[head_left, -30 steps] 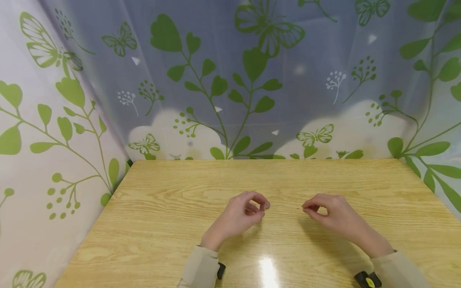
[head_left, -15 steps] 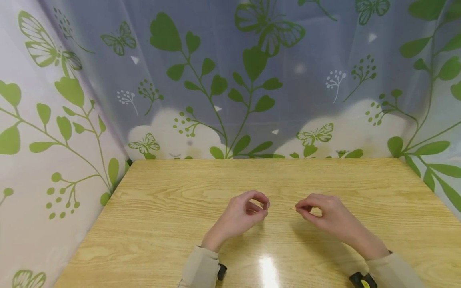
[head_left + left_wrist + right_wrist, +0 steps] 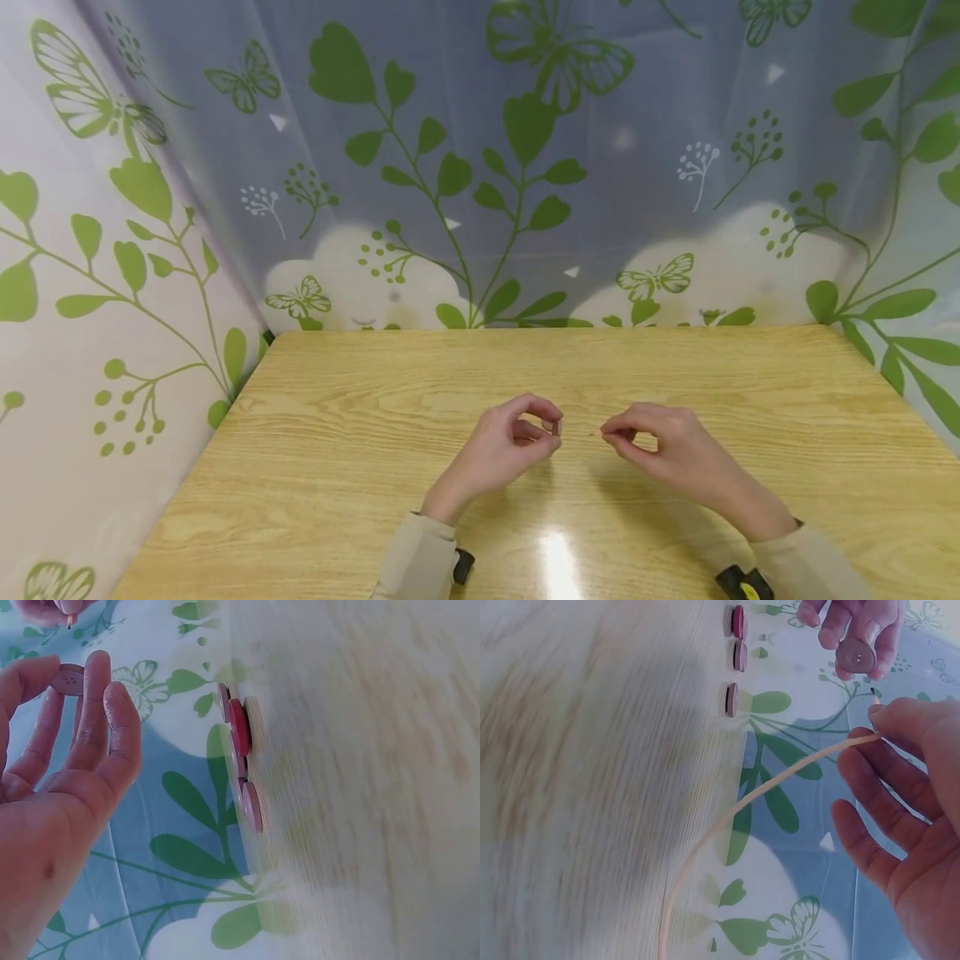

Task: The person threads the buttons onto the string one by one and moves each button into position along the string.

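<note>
My left hand (image 3: 552,426) pinches a small mauve button (image 3: 70,679) between thumb and fingertips, just above the wooden table (image 3: 322,475). The button (image 3: 856,656) shows its holes face-on in the right wrist view. My right hand (image 3: 609,434) pinches the dark-tipped end of a thin cream cord (image 3: 780,778), which trails down in a curve towards the table. The cord's tip points at the button, a small gap away. In the head view the two hands are close together at the table's middle.
Several red and pink buttons (image 3: 238,729) lie in a row at the table's far edge, also seen as buttons (image 3: 737,639) in the right wrist view. A curtain (image 3: 480,167) with green leaves and butterflies closes in the back and both sides.
My right hand has moved left with the cord end, closing most of the gap to the left hand. The left hand has stayed almost still with the button.
</note>
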Available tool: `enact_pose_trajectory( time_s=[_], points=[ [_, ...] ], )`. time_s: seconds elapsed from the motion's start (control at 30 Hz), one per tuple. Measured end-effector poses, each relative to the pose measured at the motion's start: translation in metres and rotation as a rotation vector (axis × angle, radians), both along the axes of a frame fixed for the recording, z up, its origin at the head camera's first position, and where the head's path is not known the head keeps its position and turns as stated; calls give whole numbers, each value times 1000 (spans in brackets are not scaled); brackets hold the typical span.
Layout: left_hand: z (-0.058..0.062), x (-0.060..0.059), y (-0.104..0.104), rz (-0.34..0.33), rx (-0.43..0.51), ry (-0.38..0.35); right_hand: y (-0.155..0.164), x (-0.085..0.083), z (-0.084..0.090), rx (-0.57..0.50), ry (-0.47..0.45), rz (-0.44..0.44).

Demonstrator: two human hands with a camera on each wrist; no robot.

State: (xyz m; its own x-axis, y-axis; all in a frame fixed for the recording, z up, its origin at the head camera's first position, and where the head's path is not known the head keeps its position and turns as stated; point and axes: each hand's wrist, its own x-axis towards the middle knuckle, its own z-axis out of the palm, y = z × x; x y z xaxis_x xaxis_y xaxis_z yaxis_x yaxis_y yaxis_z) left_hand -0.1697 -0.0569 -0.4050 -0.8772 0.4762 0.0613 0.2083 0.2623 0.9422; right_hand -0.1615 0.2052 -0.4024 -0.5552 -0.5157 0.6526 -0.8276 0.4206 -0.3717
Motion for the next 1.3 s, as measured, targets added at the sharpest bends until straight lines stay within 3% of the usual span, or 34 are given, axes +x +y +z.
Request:
enact_pose_trajectory(
  time_s=[0.37,1.3],
  points=[
    [3,1,2,-31,93,-53,-7,0,1,-49,4,37],
    [8,7,8,-37,125,-107,-20,1,0,-56,32,37]
  ],
)
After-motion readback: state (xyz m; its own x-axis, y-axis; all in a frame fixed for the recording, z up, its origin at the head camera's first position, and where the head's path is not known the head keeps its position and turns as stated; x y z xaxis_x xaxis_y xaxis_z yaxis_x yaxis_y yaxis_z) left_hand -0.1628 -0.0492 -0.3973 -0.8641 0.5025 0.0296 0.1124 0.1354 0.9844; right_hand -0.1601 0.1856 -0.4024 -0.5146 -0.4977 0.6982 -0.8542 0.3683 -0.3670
